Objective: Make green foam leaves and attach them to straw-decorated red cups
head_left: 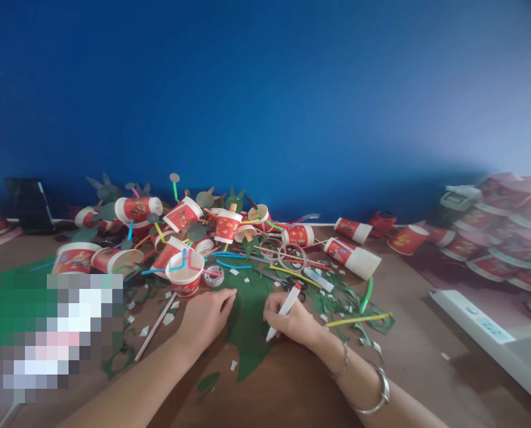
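Note:
A white marker with a red end [289, 301] is gripped in my right hand [287, 318], its tip down at the dark green paper [249, 342]. That paper is a cut, irregular piece with a pointed lower end, lying between my hands. My left hand [209, 315] rests at its left edge, fingers stretched toward the paper and partly hidden from view. Just beyond my left hand stand a red paper cup with bent straws [185, 276] and a roll of tape [213, 275]. Behind my right hand lie scissors [297, 290] and a glue stick [319, 279].
Red paper cups with straws and paper animal heads crowd the back [228, 226]. A cup stack [352, 257] lies right of them. Green scraps [343, 303] and white bits litter the table. A power strip [488, 333] lies at right, before piled cups [501, 232].

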### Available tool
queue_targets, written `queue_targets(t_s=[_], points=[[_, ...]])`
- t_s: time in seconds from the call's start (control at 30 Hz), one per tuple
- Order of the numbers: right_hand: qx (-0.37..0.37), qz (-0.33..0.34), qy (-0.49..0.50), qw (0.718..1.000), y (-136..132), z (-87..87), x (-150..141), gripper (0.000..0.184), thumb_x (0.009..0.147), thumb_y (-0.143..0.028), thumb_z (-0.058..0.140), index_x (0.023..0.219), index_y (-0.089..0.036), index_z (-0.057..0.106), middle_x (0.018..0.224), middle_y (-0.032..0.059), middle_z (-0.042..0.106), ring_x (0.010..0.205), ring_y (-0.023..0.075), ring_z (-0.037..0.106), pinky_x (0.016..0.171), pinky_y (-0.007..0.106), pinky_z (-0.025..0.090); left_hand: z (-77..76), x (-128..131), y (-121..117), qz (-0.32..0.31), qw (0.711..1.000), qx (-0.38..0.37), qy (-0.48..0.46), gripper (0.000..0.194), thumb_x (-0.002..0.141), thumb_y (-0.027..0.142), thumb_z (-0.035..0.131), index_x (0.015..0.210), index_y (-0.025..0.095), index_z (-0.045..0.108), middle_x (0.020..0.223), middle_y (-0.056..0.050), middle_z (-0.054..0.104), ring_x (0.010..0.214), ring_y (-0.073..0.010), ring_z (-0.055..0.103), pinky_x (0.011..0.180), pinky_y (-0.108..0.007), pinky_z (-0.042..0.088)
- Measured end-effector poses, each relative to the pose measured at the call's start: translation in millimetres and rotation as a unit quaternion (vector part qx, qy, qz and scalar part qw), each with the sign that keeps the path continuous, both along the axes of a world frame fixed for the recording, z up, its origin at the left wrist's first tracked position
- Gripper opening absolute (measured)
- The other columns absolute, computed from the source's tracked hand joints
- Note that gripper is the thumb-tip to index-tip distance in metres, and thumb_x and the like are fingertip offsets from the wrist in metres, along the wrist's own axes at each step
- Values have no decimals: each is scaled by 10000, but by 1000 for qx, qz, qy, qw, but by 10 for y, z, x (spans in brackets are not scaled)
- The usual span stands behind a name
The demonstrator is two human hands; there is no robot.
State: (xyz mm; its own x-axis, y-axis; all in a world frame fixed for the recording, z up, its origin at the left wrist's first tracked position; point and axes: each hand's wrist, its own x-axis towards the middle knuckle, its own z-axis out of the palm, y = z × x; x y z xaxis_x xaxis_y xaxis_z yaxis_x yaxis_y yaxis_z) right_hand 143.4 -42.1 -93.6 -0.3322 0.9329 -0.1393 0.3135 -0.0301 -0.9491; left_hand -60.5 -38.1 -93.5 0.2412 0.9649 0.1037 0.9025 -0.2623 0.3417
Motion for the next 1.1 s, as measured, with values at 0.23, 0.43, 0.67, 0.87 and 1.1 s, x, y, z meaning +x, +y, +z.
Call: queue_targets(t_s=[0.23,0.43,0.67,0.87,1.1], points=[[28,6,-16,999,66,-39,66,208,641,-193,529,497,-203,379,406,-68,438,361,78,465,342,153,305,-15,-9,1,-3,1000,9,-10,297,903,294,435,1057,257,687,996,-24,733,883,-229,690,738,-299,513],[63,19,-65,996,50,-8,59,225,646,-150,517,490,-203,364,409,-62,439,393,79,453,377,162,304,-21,-10,11,-2,1000,6,-9,294,903,292,437,1061,261,684,1002,-20,731,887,-230,689,741,-298,510],[68,7,-87,994,36,13,43,228,668,-171,525,505,-204,368,440,-59,441,417,87,461,391,170,314,-18,-10,1,-5,1000,5,-11,301,904,297,433,1061,252,686,1011,-30,729,898,-231,686,746,-298,509],[56,-13,-77,995,46,-9,13,220,697,-214,553,531,-201,410,448,-49,483,430,98,482,410,180,343,-30,-14,5,-4,1000,9,-15,296,904,296,433,1062,260,682,1001,-23,732,885,-233,689,739,-304,511],[66,-41,-95,992,43,-7,-13,228,713,-227,563,532,-200,426,454,-36,521,441,98,478,422,184,343,-29,-17,-1,0,1000,4,-12,296,904,297,434,1059,260,683,994,-26,733,882,-226,690,733,-290,509]])
